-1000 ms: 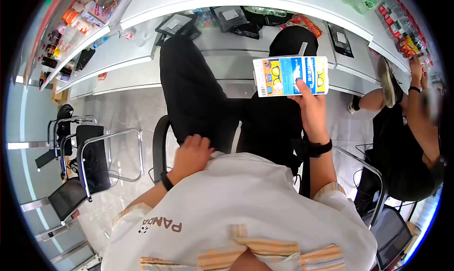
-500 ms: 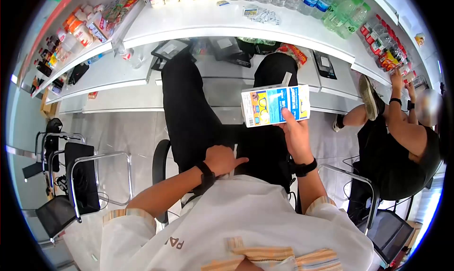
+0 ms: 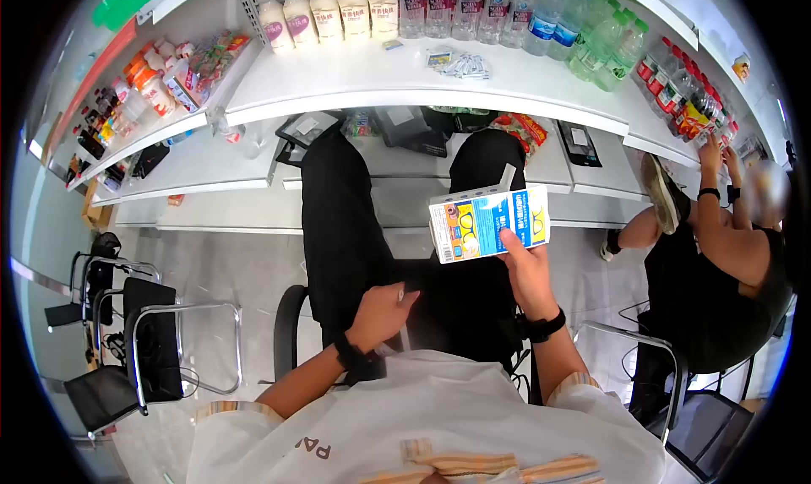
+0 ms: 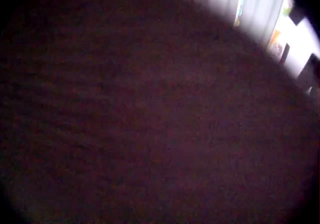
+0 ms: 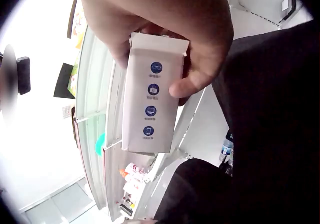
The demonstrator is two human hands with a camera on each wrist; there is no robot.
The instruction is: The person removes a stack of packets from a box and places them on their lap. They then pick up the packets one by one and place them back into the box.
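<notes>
Carton [image 3: 486, 226]: spectacles-printed, over right thigh
Right hand [image 3: 530, 279]: grips carton, thumb across printed face
Left hand [image 3: 378, 317]: shifted inward over lap, nearer carton, apart; finger closure unclear
Left wrist view: mostly dark; grip cannot be told
Right wrist view: fingers and thumb around carton's sides

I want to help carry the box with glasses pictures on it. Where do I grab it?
Probably best by the left end of the box, coming from the left. The right hand holds the other end, so this one is free. The box has flat sides, so pinch across them, thumb on one and fingers opposite. Stay off the flap sticking up; it looks thin and might bend.
</notes>
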